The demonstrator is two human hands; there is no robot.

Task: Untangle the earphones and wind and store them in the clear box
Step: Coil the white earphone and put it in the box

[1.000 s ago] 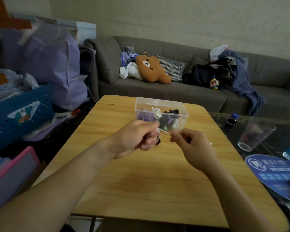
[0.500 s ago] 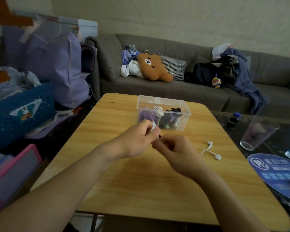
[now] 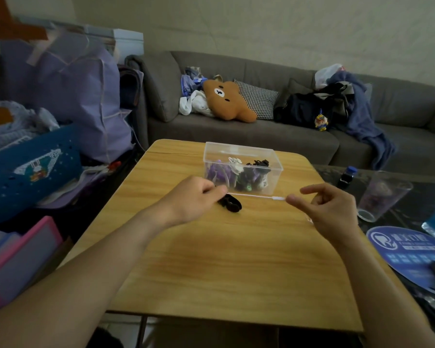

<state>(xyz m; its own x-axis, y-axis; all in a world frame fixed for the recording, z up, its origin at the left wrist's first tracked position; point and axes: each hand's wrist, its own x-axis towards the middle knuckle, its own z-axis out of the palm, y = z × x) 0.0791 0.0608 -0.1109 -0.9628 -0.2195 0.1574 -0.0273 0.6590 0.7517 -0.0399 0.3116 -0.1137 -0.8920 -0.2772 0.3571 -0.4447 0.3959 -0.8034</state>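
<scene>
So you had a white earphone cord (image 3: 256,196) stretched tight between your two hands, just near of the clear box (image 3: 241,169). Your left hand (image 3: 191,199) had its fingers curled in, pinching one end of the cord, with a black bundle (image 3: 230,203) lying on the wooden table (image 3: 224,259) right at its fingertips; couldn't tell if the hand was touching that bundle or not. Your right hand (image 3: 329,209) pinched the other end between thumb and a finger, the other fingers loosely bent, index sticking out to the left. The box sat open-topped toward the far side of the table, already holding purple, white and black cords in a heap.

Lots of stuff around: off the right edge sat a clear plastic cup (image 3: 382,197), a small dark bottle with a blue cap (image 3: 347,175) and a blue round fan (image 3: 409,249). Far behind was the grey sofa (image 3: 261,136) with a brown bear cushion (image 3: 226,99), and on the left a blue basket (image 3: 30,169) and a purple bag (image 3: 81,96).
</scene>
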